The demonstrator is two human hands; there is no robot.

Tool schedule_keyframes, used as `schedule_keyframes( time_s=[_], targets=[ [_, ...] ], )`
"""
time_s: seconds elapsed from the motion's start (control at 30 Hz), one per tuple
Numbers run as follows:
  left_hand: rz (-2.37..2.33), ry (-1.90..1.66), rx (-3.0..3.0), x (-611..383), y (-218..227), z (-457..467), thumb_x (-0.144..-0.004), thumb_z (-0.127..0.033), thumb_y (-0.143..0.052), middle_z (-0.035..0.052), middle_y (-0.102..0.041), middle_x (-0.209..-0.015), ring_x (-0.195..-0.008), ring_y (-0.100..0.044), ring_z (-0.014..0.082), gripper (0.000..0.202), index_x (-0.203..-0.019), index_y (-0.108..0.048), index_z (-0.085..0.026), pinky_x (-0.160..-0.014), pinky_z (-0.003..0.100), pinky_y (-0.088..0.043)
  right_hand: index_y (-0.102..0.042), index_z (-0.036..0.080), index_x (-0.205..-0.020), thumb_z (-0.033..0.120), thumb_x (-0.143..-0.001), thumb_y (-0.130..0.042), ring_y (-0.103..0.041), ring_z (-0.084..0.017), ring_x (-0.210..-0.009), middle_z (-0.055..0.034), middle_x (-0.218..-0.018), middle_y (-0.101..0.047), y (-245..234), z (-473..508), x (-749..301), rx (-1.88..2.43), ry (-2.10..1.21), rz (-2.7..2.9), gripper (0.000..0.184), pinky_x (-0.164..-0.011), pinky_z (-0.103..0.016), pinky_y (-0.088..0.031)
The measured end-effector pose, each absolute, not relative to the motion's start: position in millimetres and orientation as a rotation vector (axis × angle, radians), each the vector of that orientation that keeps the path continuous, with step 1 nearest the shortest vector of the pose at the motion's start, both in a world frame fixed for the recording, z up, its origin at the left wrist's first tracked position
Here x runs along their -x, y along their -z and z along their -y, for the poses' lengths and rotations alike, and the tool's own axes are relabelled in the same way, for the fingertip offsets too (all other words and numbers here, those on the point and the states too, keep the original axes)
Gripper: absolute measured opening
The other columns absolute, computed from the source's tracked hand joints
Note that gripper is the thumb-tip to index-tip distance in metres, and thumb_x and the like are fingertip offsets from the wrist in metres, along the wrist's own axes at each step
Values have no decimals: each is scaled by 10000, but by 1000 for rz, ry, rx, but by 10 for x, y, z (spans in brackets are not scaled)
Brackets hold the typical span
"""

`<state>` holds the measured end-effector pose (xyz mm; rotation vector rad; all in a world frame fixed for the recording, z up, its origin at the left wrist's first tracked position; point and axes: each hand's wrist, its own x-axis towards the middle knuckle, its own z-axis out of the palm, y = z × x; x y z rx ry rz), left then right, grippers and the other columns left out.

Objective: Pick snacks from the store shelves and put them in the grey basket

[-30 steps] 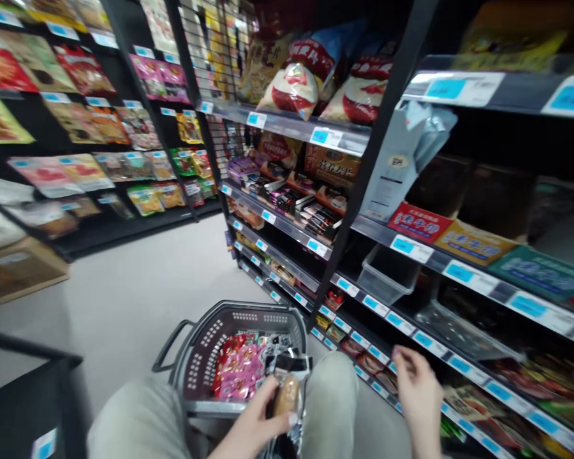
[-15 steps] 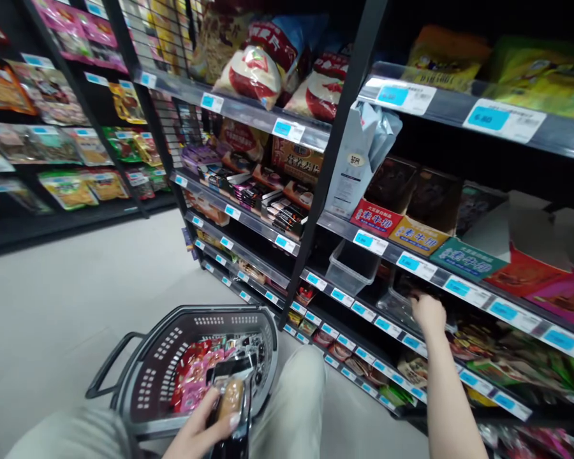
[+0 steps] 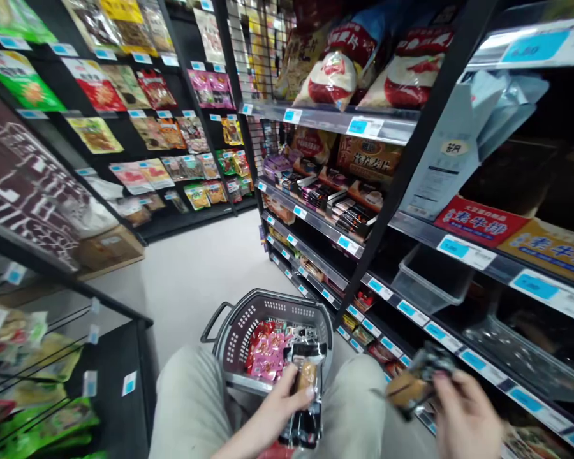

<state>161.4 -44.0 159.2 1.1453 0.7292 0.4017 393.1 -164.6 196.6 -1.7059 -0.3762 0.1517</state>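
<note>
My left hand (image 3: pixel 283 408) is closed on a stack of dark snack packets (image 3: pixel 305 398) with a brown piece showing, held just over the near rim of a grey shopping basket (image 3: pixel 249 319). The basket stands on the floor between my knees and holds red and pink packets (image 3: pixel 266 352). My right hand (image 3: pixel 463 417) is low at the right, closed on another dark packet with a brown piece (image 3: pixel 414 382), blurred by motion, in front of the lower shelves.
Black shelving (image 3: pixel 397 185) with snack bags, boxes and blue price tags runs along the right. More racks of hanging packets (image 3: pixel 138 127) line the back left. A low black shelf (image 3: pixel 105 344) sits close at my left. Pale floor (image 3: pixel 196 274) lies ahead.
My right hand has come back from the lower shelf with a packet in it. My view has swung left. The left hand still holds its packets over the basket.
</note>
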Motion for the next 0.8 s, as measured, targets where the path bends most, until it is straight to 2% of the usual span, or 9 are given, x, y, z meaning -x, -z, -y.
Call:
schedule_keyframes(
  time_s=[0.07,0.17,0.27,0.4,0.5,0.57,0.63,0.73,0.8],
  targets=[
    [-720,-382,-1167,-1655,-1587,465,-718,-424,-571,47,-534,-1011,-988,-449,204,472,-1086,-475,-143,-884,302,-322,-563,187,-798,418,-580,-684,-585,-241,-727,-81,-804,-612,-1863,1536,-3564,1553,-584,404,340,-641,-384,-493],
    [-700,-357,-1157,-1715,-1631,498,-710,-444,-573,40,-535,-997,-1000,-446,210,458,-1054,-489,-154,-899,316,-319,-582,169,-785,370,-670,-638,-563,-186,-716,-59,-772,-600,-1736,1405,-3196,1435,-890,504,238,-648,-300,-478],
    [-681,-352,-1115,-1738,-1683,523,-714,-472,-556,46,-544,-1014,-1036,-441,217,453,-1036,-502,-159,-940,335,-300,-575,162,-768,367,-712,-600,-550,-166,-705,-42,-733,-586,-1663,1330,-2985,1367,-987,538,214,-669,-270,-461],
    [-671,-349,-1027,-1686,-1695,543,-793,-545,-384,73,-514,-1108,-1093,-416,217,513,-1098,-490,-147,-980,349,-269,-546,161,-731,383,-710,-596,-532,-148,-668,-14,-679,-553,-1620,1326,-2892,1410,-970,478,229,-646,-239,-451],
    [-559,-351,-1059,-1648,-1679,554,-699,-559,-526,82,-481,-1143,-1118,-387,244,611,-1153,-448,-158,-963,361,-296,-505,160,-687,375,-709,-597,-507,-134,-618,-1,-635,-516,-1611,1365,-2897,1472,-926,485,235,-585,-214,-439],
    [-524,-332,-1065,-1654,-1675,563,-558,-452,-701,72,-486,-1110,-1085,-408,257,712,-1154,-431,-171,-927,359,-333,-486,161,-668,367,-714,-589,-499,-128,-600,2,-620,-503,-1606,1384,-2885,1502,-889,533,235,-558,-206,-432],
    [-556,-299,-1020,-1678,-1675,574,-476,-292,-763,55,-501,-1070,-1027,-447,242,740,-1130,-436,-176,-887,335,-360,-480,162,-662,364,-727,-570,-498,-125,-584,2,-614,-497,-1601,1386,-2838,1528,-830,583,230,-548,-207,-435],
    [-596,-236,-932,-1701,-1656,591,-444,-129,-715,39,-534,-1005,-914,-494,201,752,-1137,-424,-168,-825,298,-389,-508,162,-671,358,-740,-541,-522,-136,-588,-10,-625,-523,-1606,1371,-2769,1592,-742,680,211,-554,-215,-448],
    [-635,-200,-895,-1677,-1621,599,-449,-106,-663,32,-546,-987,-876,-503,188,810,-1201,-370,-172,-796,283,-398,-555,162,-718,358,-752,-517,-552,-153,-631,-29,-669,-566,-1629,1369,-2843,1652,-722,779,202,-588,-230,-461]
  ],
)
